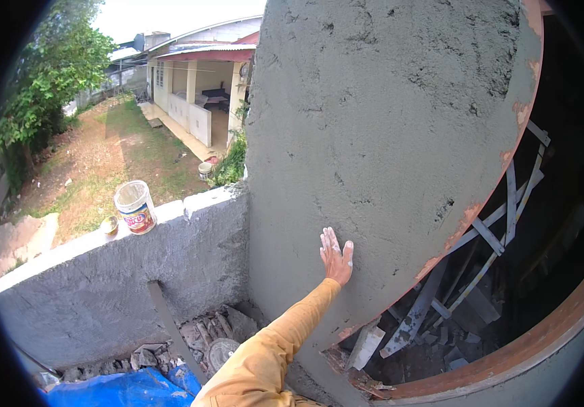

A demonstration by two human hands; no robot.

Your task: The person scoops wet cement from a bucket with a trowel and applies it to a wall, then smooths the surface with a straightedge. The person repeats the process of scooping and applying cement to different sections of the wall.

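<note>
Plastered wall (373, 136): grey, upright, meeting low wall (102, 305) at its left edge; likely stiff, gritty, fragile along its curved reddish edge (471, 216); best met flat-palmed, mid-face. Left hand (336, 258): empty, spread, apparently touching lower face. Right hand: unseen, state cannot be told.

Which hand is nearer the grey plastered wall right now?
Left, by this view: the left hand is open, apparently touching the lower part of the plastered wall. The right hand is out of view.
</note>
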